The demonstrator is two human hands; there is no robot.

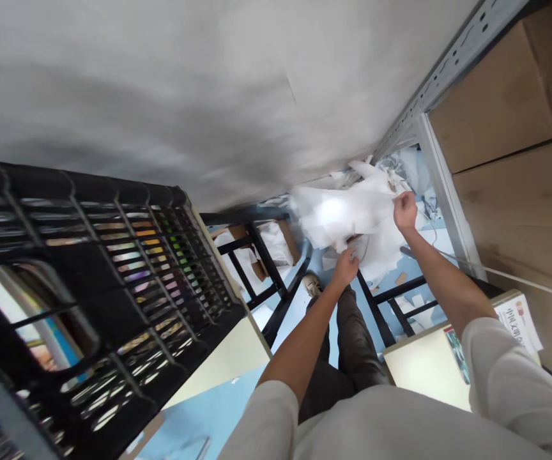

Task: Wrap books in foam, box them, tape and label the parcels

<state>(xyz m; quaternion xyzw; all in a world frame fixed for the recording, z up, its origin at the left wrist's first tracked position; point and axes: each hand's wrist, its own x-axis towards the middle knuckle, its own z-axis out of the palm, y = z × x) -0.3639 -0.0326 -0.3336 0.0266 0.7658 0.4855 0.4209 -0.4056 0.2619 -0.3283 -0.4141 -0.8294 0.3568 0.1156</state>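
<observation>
A thin, whitish piece of plastic-like sheeting (333, 214), possibly a bag, spreads out in front of me, blurred and bright where light falls on it. My right hand (405, 211) is closed, its fingers pinching the sheeting's right edge. Lower and to the left, my left hand (346, 265) is closed too, with its fingertips together at the sheeting's lower edge. Below the sheeting, more crumpled white material (381, 255) lies on the blue floor, and I cannot make out where one ends and the other begins.
On the left stands a black plastic crate (79, 255) with books inside. Cardboard boxes (520, 185) fill a metal rack (448, 191) on the right. Black metal frames (269, 278) flank my legs. A pale tabletop (432, 361) with printed paper (519, 322) is near my right arm.
</observation>
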